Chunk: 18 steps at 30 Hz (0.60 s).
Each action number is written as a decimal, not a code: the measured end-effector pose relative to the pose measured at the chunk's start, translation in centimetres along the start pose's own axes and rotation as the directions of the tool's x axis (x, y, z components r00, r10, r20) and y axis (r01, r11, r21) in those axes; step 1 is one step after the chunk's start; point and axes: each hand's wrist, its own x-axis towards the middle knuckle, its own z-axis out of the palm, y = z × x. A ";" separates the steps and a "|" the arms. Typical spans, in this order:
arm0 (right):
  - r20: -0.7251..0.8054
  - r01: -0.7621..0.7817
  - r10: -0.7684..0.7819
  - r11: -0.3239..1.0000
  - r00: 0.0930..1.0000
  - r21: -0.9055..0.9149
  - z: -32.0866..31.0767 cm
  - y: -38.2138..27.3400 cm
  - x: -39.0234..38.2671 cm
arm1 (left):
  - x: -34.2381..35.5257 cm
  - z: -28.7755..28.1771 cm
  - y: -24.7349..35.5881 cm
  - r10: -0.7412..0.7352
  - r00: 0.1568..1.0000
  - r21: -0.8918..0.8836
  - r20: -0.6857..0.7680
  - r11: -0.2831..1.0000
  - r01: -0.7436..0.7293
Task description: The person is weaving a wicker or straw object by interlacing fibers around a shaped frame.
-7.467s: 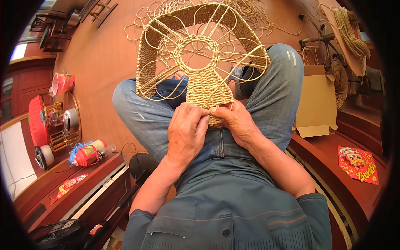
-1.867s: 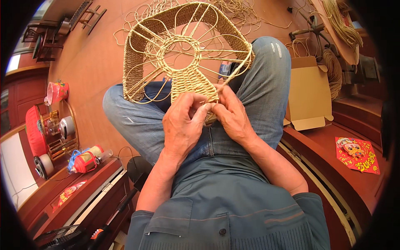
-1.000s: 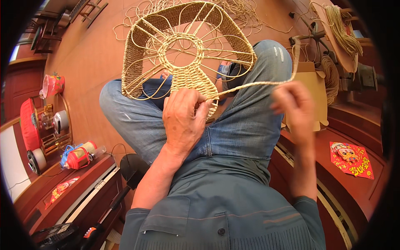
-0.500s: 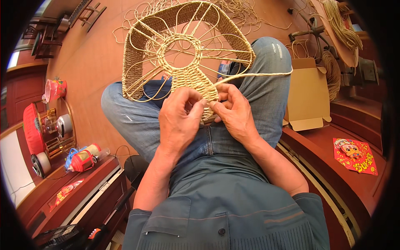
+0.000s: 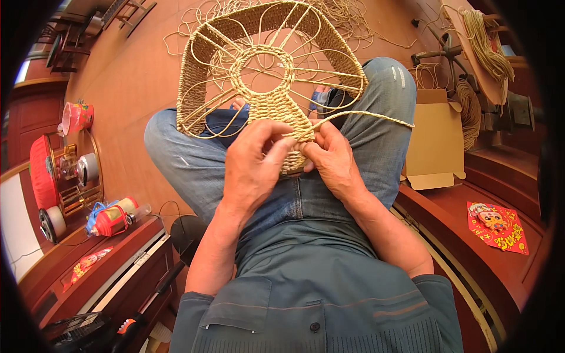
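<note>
A straw-coloured woven frame [image 5: 347, 50], with a round ring and spokes, rests over my legs. Its narrow, densely woven section [image 5: 271, 117] reaches down toward my lap, and a loose cord [image 5: 376, 116] trails from its right side across my right knee. My left hand [image 5: 253, 167] is closed on the lower left of that section, thumb and fingertips at the weave. My right hand [image 5: 332, 162] pinches its right edge beside the cord's base, with some fingertips hidden behind it.
Tangled cord [image 5: 347, 20] lies on the floor beyond the frame. At right are hanging coils [image 5: 488, 50], a flattened cardboard box [image 5: 432, 141] and a red paper decoration [image 5: 497, 226]. At left stand a red bucket [image 5: 76, 117], a rack [image 5: 85, 194] and a red flask [image 5: 109, 222].
My right hand went out right, pulling the cord across my knee, then came back to the woven edge beside my left hand. The frame has shifted slightly right since half a second ago.
</note>
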 end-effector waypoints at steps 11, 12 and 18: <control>0.134 -0.255 0.230 0.942 0.964 0.219 -0.4 0.1 0.2 | -1.8 -0.6 -0.5 0.232 0.969 0.256 -0.087 0.945 -0.203; 0.139 -0.312 0.287 0.926 0.948 0.211 -0.4 0.0 0.3 | -1.8 -0.5 -0.6 0.254 0.964 0.290 -0.076 0.931 -0.222; 0.147 -0.269 0.233 0.913 0.961 0.307 0.0 -0.4 0.2 | -1.6 -0.4 -0.7 0.325 0.945 0.402 -0.031 0.870 -0.286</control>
